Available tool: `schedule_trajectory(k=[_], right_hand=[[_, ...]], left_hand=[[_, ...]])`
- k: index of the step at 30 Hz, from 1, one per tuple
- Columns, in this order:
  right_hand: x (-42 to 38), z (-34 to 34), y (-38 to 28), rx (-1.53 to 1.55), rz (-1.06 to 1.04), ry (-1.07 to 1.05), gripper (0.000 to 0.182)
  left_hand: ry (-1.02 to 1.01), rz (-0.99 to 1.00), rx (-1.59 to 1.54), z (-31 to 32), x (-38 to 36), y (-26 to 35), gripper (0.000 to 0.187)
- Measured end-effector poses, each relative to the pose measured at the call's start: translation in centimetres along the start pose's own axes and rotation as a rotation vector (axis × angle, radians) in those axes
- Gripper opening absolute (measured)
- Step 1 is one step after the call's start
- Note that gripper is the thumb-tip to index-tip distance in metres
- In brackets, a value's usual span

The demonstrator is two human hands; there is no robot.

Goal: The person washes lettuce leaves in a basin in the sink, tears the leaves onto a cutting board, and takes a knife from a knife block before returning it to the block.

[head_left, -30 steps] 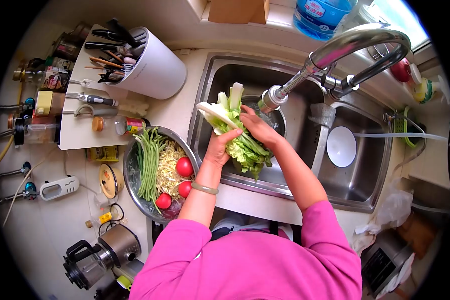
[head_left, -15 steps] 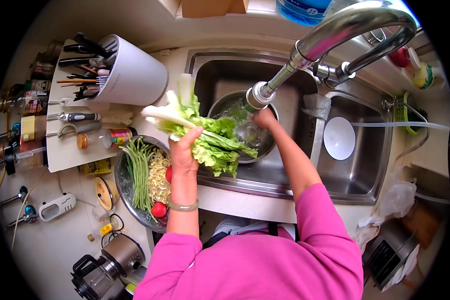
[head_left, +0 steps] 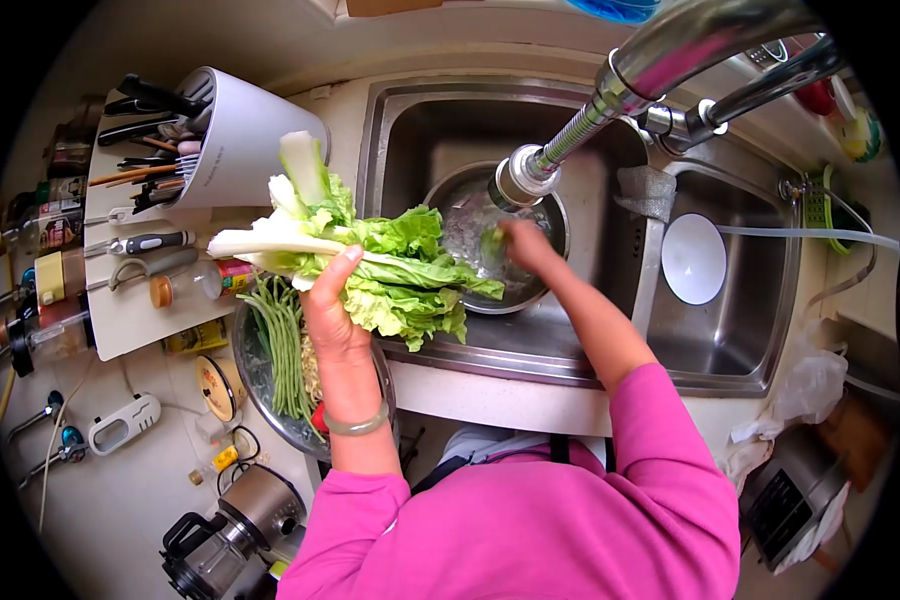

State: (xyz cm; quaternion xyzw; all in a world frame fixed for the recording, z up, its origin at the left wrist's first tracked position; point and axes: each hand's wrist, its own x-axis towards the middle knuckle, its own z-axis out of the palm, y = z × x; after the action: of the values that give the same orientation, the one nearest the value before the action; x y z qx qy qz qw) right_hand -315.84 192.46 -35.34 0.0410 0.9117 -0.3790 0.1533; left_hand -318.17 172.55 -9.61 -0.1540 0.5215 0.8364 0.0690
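Lying across the left grip point(head_left: 335, 310), leafy greens point(head_left: 395, 270) extend beyond both sides.

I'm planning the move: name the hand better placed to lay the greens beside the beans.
Likely left: the left hand holds the greens near the beans; the right hand is at the pot.

Round steel pot point(head_left: 515, 308): above it, the curved silver metal faucet point(head_left: 526, 178) is blocking entry fr. top. L side is closed w/ green-white leafy vegetable point(head_left: 400, 260); lower R side, w/ bare right forearm point(head_left: 595, 320). Btw. pot & steel sink divider point(head_left: 655, 270), beyond forearm, a hand can pass.
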Motion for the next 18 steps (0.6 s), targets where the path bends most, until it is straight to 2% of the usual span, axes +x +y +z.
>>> schedule_trajectory(k=[1,2,5,8,10,12,14,16,18], right_hand=[[1.0,-0.9,0.0,0.058,0.059,0.083,0.027],[2.2,-1.8,0.0,0.050,0.204,-0.017,0.036],[5.3,3.0,2.1,0.087,0.239,-0.092,0.052],[4.4,5.5,-3.1,0.187,0.275,-0.082,0.061],[3.0,6.7,-5.7,0.165,0.214,-0.107,0.057],[2.1,9.4,-5.9,0.404,0.187,-0.103,0.052],[2.3,11.4,-5.1,0.447,0.153,-0.156,0.047],[2.7,11.9,-4.3,0.292,0.112,-0.270,0.040],[3.0,11.7,-2.8,0.312,0.099,-0.123,0.037]], left_hand=[[-0.004,-0.001,-0.001,-0.1,0.0,-0.1,0.050],[-0.008,-0.004,-0.001,-0.2,0.0,-0.2,0.050],[-0.004,-0.014,0.004,0.0,-0.2,-0.3,0.051],[0.012,-0.008,0.015,-0.3,-0.1,-0.6,0.051],[0.016,-0.002,0.031,0.0,-0.2,-0.6,0.051],[0.017,-0.005,0.036,0.2,-0.3,-0.6,0.051],[0.012,-0.016,0.025,0.4,-0.4,-0.5,0.051],[0.001,-0.016,0.016,0.4,-0.3,-0.6,0.050],[-0.006,-0.006,0.014,0.2,-0.2,-0.7,0.050]])
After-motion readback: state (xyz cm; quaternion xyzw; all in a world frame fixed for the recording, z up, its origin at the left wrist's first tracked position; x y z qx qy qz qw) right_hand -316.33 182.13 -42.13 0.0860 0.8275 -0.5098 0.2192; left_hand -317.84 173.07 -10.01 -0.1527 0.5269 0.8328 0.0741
